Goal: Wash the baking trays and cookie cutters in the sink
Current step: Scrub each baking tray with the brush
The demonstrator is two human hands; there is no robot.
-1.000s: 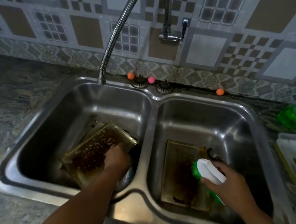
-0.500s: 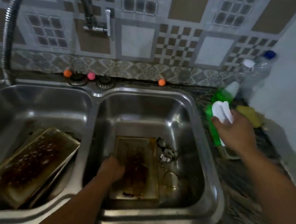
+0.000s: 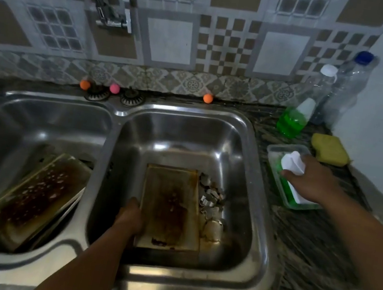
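Left hand [image 3: 130, 215] fingers grip the left edge of the stained baking tray [image 3: 170, 209] in the right sink basin [image 3: 242, 152]. Cookie cutters [image 3: 212, 198] lie beside it. Right hand [image 3: 312, 181] fingers hold the brush [image 3: 292, 162] over the bench container [image 3: 275, 150].

Taking the right basin [image 3: 244, 168] as landmark: its far half is bare steel, free to enter from above. On its floor a stained baking tray [image 3: 170, 206] fills the middle, the cookie cutters [image 3: 212, 198] crowd the tray's right side, and the left hand [image 3: 130, 218] occupies its left edge. To the right of the basin, a plastic container [image 3: 274, 155], a soap bottle [image 3: 292, 120] and a sponge [image 3: 329, 149] crowd the counter.
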